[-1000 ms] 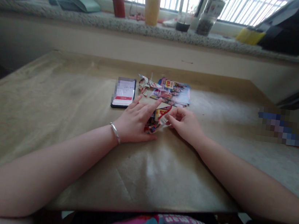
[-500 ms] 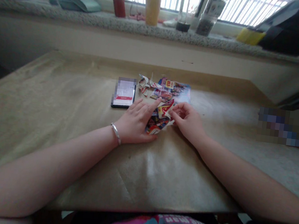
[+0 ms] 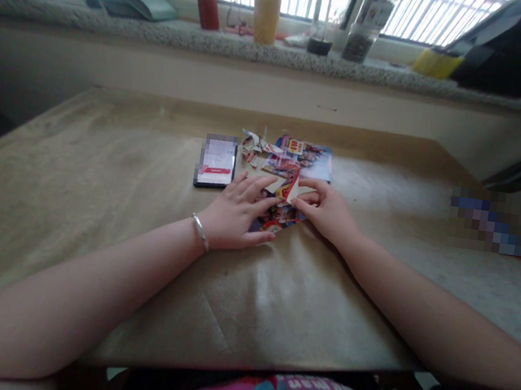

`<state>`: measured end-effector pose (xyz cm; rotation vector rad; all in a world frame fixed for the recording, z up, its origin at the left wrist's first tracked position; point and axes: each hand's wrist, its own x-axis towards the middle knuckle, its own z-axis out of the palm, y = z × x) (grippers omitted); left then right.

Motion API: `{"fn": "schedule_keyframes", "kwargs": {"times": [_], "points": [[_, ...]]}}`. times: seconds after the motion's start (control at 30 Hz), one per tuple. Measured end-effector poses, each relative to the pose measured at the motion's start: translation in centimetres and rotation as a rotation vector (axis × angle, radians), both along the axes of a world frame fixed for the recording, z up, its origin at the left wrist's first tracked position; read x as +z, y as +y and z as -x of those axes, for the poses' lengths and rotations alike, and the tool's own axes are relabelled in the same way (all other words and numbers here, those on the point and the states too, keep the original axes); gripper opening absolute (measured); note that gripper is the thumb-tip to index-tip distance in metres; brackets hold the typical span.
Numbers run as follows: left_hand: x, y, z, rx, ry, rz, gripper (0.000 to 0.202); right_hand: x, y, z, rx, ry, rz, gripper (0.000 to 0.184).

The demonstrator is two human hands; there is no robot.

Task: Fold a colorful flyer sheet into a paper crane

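A colourful printed paper lies on the table in front of me, with one part folded over into a red and yellow flap. My left hand rests flat over its left side, fingers spread and the thumb apart. On the right edge, the thumb and fingers of my right hand close on the paper beside the flap. Just behind it lies another printed sheet with a yellow price label. Folded paper pieces, white with red print, sit to that sheet's left.
A phone with a lit screen lies left of the papers. At the table's right is a blurred-out flat item. Along the back, a stone windowsill carries a red bottle, a tall yellow cylinder and clear containers.
The flap has turned and stands more upright, showing more white. My right hand's fingers have shifted along the paper's edge. My left hand's index finger has drawn down over the paper.
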<state>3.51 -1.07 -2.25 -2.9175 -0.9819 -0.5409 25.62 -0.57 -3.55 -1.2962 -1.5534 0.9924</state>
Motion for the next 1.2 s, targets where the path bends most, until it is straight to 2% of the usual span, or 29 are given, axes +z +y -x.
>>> {"fn": "schedule_keyframes", "kwargs": {"times": [0.17, 0.4, 0.77, 0.9, 1.0, 1.2], "points": [[-0.2, 0.0, 0.0, -0.057, 0.047, -0.025, 0.063, 0.1, 0.4, -0.2, -0.008, -0.104, -0.007, 0.028], [0.6, -0.3, -0.3, -0.105, 0.116, -0.049, 0.058, -0.1, 1.0, -0.3, -0.074, -0.204, -0.014, 0.023], [0.7, -0.6, -0.4, -0.069, 0.114, -0.072, 0.051, 0.0, 0.9, -0.7, -0.005, -0.295, -0.106, 0.016], [0.9, -0.5, -0.4, -0.051, 0.077, -0.083, 0.049, -0.1, 0.8, -0.7, -0.004, -0.248, -0.132, 0.016], [0.6, -0.4, -0.3, -0.007, 0.002, -0.065, 0.058, -0.1, 0.6, -0.5, 0.023, -0.152, -0.124, 0.017], [-0.3, 0.2, -0.1, 0.013, -0.099, 0.029, 0.111, 0.1, -0.1, 0.0, 0.053, -0.075, -0.184, 0.016]]}}
